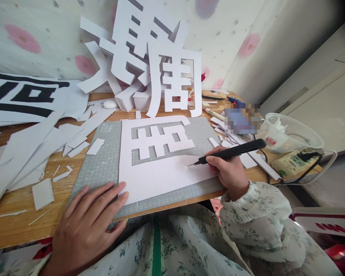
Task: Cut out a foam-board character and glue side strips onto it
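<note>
A white foam-like sheet (pixel 161 174) with a character's shape cut out in its upper part lies on a grey gridded cutting mat (pixel 109 153). My left hand (pixel 87 218) rests flat over the mat's near left side, fingers spread, its fingertips touching the sheet's lower left edge. In my right hand (pixel 227 170) is a black pen-shaped craft knife (pixel 232 150), gripped like a pencil. Its thin metal tip points left, at or just above the sheet's plain lower part; whether it touches, I cannot tell.
White cut-out characters (pixel 175 80) stand stacked against the wall behind the mat. Offcuts (pixel 43 142) pile up at the left, beside a sheet with black printed strokes (pixel 20 96). To the right are a clear plastic bowl (pixel 307 134) with a bottle and a power strip (pixel 290 161) with cables.
</note>
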### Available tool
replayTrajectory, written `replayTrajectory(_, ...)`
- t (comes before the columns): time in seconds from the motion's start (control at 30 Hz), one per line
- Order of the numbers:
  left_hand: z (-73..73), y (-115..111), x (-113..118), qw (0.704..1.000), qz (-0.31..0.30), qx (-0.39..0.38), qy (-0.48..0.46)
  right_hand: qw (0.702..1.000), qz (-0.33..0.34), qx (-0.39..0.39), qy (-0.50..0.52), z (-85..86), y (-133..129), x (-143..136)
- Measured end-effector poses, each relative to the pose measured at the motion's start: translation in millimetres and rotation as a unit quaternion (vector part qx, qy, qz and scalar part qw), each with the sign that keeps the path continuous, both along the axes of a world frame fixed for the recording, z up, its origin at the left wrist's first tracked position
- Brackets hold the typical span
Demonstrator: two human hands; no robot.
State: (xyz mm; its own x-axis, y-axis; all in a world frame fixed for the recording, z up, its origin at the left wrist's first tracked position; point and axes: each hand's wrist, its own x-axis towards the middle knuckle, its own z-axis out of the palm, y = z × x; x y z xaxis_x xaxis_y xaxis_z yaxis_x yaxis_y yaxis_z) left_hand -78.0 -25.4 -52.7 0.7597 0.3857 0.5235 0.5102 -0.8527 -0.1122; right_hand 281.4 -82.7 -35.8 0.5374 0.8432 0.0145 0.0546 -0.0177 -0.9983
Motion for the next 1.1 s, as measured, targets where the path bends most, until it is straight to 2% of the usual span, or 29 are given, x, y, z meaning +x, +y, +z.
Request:
replayTrajectory(0.53, -0.4, 1, 0, 1.000, 0.009, -0.019, -0.008, 0.998, -0.049, 0.028, -0.008, -2.2, -17, 6)
replayTrajectory(0.87, -7.7, 4, -4, 0.999, 0.022, -0.027, -0.015, 0.997, -0.068, 0.020, -0.033, -1.3, -25, 8)
replayTrajectory(1.1, -6.6, 1, -4, 0.999, 0.030, -0.039, -0.008, 0.996, -0.080, 0.018, -0.046, -5.2, -30, 11)
